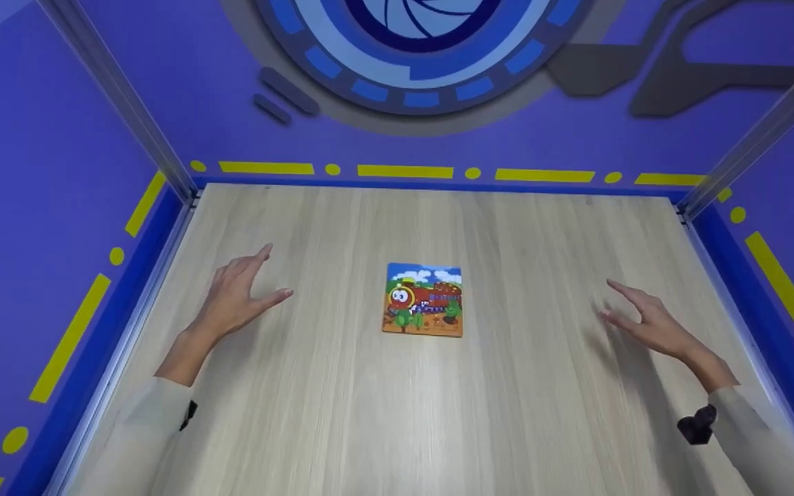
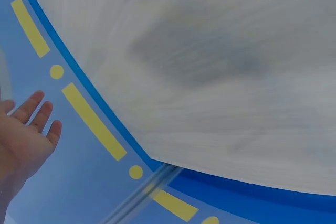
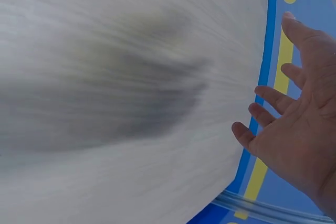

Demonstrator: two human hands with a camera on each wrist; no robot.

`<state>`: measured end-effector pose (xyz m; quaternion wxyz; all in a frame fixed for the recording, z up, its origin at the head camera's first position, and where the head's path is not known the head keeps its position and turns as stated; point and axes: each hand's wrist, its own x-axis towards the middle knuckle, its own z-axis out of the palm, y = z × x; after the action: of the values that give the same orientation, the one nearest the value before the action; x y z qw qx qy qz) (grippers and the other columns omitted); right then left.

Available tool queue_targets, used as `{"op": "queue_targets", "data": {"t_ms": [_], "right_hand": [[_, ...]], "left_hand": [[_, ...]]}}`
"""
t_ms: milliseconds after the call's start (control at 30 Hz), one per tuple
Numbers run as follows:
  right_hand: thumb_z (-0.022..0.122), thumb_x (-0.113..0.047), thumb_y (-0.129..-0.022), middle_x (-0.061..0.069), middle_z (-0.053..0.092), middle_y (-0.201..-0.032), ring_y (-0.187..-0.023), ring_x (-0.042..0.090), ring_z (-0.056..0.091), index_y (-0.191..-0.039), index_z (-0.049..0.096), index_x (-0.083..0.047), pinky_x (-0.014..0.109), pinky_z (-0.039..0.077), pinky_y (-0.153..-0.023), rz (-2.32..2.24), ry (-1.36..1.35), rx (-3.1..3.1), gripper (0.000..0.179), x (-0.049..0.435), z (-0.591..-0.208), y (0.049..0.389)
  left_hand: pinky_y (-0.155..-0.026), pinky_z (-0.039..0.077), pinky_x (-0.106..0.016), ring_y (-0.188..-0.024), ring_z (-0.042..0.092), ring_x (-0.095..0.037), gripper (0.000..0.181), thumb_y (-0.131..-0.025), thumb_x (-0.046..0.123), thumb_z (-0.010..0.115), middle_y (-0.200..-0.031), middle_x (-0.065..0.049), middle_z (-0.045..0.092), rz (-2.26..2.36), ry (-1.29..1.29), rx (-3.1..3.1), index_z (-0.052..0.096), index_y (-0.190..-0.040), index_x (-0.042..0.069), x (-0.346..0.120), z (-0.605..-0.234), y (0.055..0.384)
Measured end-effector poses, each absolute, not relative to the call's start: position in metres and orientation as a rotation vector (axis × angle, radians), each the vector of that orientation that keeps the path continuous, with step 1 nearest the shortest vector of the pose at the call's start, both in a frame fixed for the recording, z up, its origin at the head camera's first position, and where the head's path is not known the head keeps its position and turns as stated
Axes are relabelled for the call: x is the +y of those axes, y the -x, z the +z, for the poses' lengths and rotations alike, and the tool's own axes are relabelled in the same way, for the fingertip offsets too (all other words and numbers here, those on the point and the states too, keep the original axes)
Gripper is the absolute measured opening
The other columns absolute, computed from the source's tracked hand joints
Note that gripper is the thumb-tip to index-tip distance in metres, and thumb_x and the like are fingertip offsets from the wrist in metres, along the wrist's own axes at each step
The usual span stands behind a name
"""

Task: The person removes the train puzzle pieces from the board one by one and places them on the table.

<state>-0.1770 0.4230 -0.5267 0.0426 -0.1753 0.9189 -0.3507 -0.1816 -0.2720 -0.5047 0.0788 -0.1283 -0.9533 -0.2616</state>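
Observation:
A small square picture puzzle or board [image 1: 423, 300] with a red cartoon train lies flat on the wooden table, near its middle. To its left, my left hand [image 1: 235, 296] hovers over the table with fingers spread and nothing in it. My right hand [image 1: 652, 324] is held above the right side of the table, thumb and fingers apart, also holding nothing. Both hands are well away from the board. In the left wrist view the left hand [image 2: 26, 140] shows at the left edge; in the right wrist view the right hand [image 3: 299, 124] has its fingers spread.
The light wooden tabletop [image 1: 397, 413] is bounded by blue panels with yellow dashes on the left, right and back. Metal posts [image 1: 121, 96] stand at the back corners. Shadows of both hands fall on the table.

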Motion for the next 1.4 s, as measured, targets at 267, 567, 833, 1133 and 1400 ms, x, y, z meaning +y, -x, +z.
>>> {"op": "queue_targets", "data": {"t_ms": [267,567,833,1133,1400], "right_hand": [[0.064,-0.013,-0.099,0.040,0.042,-0.149,-0.138,0.061,0.031,-0.148,0.042,0.011,0.077,0.021,-0.105,-1.100,0.512,2.768,0.059,0.413,-0.530,0.176],[0.061,-0.006,-0.099,0.037,0.055,-0.139,-0.129,0.057,0.046,-0.142,0.049,0.013,0.077,0.037,-0.099,-1.177,0.602,2.739,0.049,0.385,-0.552,0.178],[0.058,-0.011,-0.103,0.032,0.056,-0.141,-0.132,0.051,0.052,-0.144,0.050,0.007,0.069,0.041,-0.103,-1.206,0.526,2.636,0.046,0.361,-0.560,0.185],[0.059,-0.008,-0.102,0.029,0.060,-0.138,-0.126,0.046,0.058,-0.142,0.053,0.007,0.059,0.049,-0.101,-1.262,0.647,2.595,0.043,0.307,-0.563,0.203],[0.058,-0.006,-0.102,0.033,0.060,-0.134,-0.122,0.048,0.059,-0.140,0.053,0.011,0.062,0.049,-0.099,-1.233,0.680,2.595,0.041,0.262,-0.557,0.225]], "left_hand": [[-0.111,0.032,-0.062,-0.132,0.053,-0.042,0.084,-0.086,0.041,0.080,-0.142,-0.022,0.060,-0.805,0.496,-2.810,0.045,-0.154,0.006,-0.249,-0.506,0.184],[-0.110,0.034,-0.061,-0.133,0.053,-0.041,0.080,-0.086,0.039,0.081,-0.144,-0.020,0.060,-0.906,0.538,-2.801,0.048,-0.152,0.006,-0.227,-0.526,0.176],[-0.112,0.034,-0.061,-0.136,0.051,-0.037,0.070,-0.090,0.043,0.075,-0.144,-0.017,0.060,-0.990,0.570,-2.835,0.056,-0.146,0.007,-0.194,-0.544,0.180],[-0.114,0.033,-0.059,-0.138,0.050,-0.034,0.068,-0.090,0.046,0.075,-0.144,-0.015,0.061,-1.042,0.625,-2.874,0.057,-0.145,0.009,-0.159,-0.554,0.193],[-0.115,0.034,-0.058,-0.138,0.050,-0.034,0.066,-0.090,0.042,0.077,-0.144,-0.015,0.059,-1.072,0.599,-2.900,0.058,-0.144,0.009,-0.141,-0.556,0.193]]}}
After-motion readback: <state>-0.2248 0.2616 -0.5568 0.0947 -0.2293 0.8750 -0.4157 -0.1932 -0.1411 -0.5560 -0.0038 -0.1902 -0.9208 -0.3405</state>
